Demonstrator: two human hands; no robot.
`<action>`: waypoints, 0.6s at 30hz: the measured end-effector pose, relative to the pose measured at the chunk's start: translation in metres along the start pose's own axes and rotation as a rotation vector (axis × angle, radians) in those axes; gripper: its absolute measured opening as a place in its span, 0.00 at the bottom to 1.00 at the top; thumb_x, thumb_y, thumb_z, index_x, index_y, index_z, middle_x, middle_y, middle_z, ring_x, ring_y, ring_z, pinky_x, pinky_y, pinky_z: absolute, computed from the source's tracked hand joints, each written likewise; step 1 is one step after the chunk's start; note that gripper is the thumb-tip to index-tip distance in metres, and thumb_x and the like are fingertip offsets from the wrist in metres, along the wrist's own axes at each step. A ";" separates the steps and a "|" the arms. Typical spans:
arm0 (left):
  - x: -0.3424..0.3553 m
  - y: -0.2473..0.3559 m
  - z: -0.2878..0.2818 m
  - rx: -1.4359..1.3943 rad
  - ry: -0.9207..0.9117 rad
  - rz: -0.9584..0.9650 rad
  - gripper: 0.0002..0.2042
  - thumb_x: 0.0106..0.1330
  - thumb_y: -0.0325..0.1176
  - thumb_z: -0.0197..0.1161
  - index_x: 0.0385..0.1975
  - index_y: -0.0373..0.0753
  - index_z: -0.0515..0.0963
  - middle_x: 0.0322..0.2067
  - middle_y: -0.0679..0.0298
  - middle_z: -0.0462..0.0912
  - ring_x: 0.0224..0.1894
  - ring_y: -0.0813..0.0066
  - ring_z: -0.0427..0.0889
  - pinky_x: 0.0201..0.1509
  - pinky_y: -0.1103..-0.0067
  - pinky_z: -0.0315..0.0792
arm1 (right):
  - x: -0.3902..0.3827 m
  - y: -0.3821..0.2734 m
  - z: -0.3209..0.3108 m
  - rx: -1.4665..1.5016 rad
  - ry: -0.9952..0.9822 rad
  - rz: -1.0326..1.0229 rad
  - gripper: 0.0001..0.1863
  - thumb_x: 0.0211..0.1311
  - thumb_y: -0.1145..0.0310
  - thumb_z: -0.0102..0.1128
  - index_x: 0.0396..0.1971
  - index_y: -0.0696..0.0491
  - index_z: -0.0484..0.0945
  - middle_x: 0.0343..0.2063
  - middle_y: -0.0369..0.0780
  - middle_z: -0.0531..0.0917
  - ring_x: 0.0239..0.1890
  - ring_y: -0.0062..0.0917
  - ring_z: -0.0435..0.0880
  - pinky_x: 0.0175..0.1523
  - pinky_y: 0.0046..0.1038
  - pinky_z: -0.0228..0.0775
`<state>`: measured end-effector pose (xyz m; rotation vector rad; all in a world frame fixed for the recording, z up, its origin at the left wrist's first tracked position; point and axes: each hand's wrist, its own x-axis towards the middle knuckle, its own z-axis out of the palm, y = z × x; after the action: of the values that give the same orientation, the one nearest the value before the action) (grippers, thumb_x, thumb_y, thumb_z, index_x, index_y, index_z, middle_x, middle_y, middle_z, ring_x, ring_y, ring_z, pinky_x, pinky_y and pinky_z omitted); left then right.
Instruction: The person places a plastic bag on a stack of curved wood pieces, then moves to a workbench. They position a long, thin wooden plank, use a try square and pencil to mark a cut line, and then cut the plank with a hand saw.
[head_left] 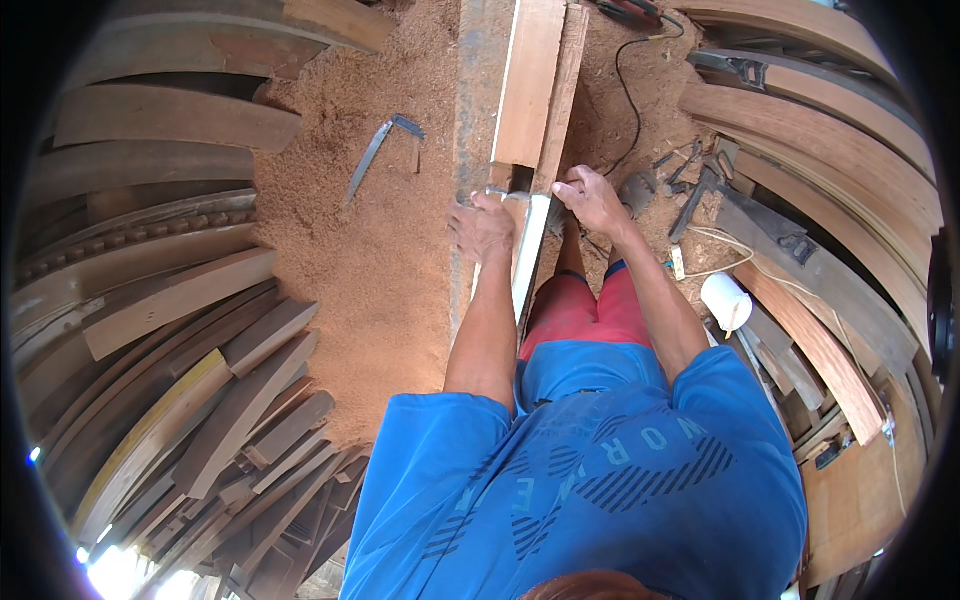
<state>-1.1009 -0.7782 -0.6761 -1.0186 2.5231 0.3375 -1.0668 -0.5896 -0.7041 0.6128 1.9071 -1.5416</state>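
Observation:
A long wooden beam (528, 100) lies lengthwise before me, with a narrower timber strip (565, 95) along its right side. A dark rectangular gap (522, 179) shows just beyond my hands. Nearer to me, a bright white strip (531, 245) runs along the wood; whether it is metal or sunlit timber I cannot tell. My left hand (483, 228) rests over the left edge of the wood near the gap, fingers curled onto it. My right hand (593, 198) is closed in a pinch at the right edge; anything between its fingertips is hidden.
Sawdust (390, 270) covers the ground, with a curved-blade tool (370, 160) lying on it. Stacked planks (170, 120) line the left. At right are a handsaw (745, 70), a hammer-like tool (697, 200), a white container (726, 302), cords (617, 70) and more timber (810, 340).

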 end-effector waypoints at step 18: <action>0.015 -0.019 0.017 -0.151 0.048 0.180 0.27 0.74 0.45 0.44 0.63 0.30 0.68 0.57 0.37 0.76 0.59 0.40 0.78 0.63 0.56 0.69 | -0.009 0.132 -0.020 -0.153 0.162 0.152 0.19 0.63 0.55 0.61 0.39 0.59 0.78 0.37 0.53 0.85 0.44 0.47 0.84 0.49 0.42 0.74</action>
<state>-1.0922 -0.7946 -0.6996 -0.8634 2.6725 0.5691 -0.9728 -0.5412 -0.7869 0.8147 2.0249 -1.2720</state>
